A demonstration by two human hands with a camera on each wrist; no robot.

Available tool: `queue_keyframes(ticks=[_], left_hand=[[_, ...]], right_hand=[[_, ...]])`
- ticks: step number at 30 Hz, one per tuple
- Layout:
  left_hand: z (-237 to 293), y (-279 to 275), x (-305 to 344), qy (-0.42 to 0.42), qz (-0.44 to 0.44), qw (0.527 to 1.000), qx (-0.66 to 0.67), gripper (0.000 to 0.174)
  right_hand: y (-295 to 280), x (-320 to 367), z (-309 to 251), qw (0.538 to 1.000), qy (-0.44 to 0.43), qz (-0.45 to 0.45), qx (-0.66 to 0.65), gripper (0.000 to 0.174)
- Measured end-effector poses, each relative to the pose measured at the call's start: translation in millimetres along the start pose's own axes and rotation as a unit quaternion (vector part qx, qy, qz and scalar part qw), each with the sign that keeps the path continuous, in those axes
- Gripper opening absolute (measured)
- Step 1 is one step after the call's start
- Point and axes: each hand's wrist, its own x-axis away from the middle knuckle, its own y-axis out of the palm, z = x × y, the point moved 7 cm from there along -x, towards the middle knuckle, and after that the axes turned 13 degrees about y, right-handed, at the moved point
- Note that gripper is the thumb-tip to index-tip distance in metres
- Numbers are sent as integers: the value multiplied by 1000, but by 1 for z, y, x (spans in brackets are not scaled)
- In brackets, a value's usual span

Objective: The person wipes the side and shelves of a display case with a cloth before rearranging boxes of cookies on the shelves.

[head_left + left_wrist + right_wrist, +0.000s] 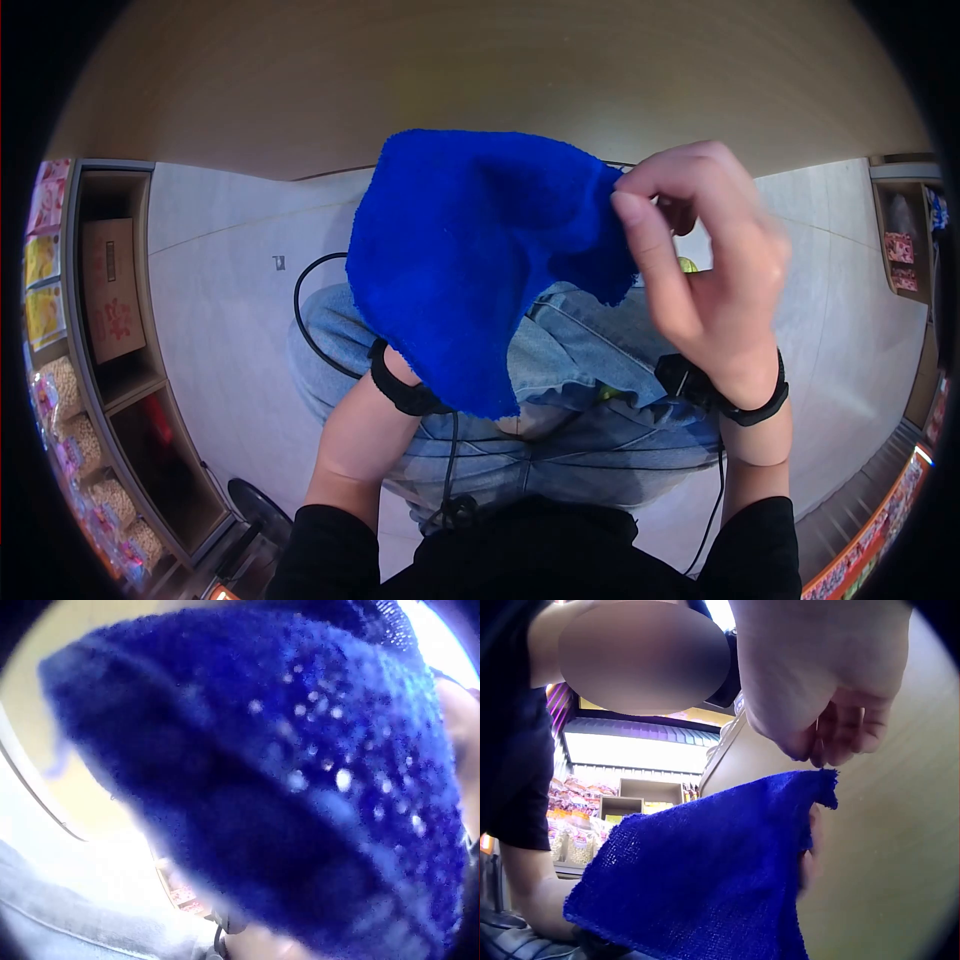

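Observation:
A blue cloth with a fuzzy surface and frayed edges hangs over the person's lap and fills most of the left wrist view. The right hand pinches its right edge between thumb and forefinger. Beneath the cloth, the left hand is mostly hidden; a few of its fingers show past the cloth's edge in the right wrist view. How those fingers lie on the fabric I cannot tell. Each wrist wears a black strap, and the cloth's lower left side drapes close over the left one.
The person sits in jeans facing a tan board. A black cable loops by the left knee. Shelves with a cardboard box and packaged goods stand at left; another shelf is at right. Pale floor lies between.

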Motion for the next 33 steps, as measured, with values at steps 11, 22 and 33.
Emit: queue_keyframes(ticks=[11,22,33], left_hand=[[-35,-31,-9,14,26,986,161,47],[-43,-43,10,-15,61,971,231,54],[-55,-54,32,-35,29,914,403,62]], right_hand=[[-19,-10,40,985,91,-52,139,14],[-22,-12,53,975,99,-73,184,18],[35,4,70,943,191,-205,-179,45]])
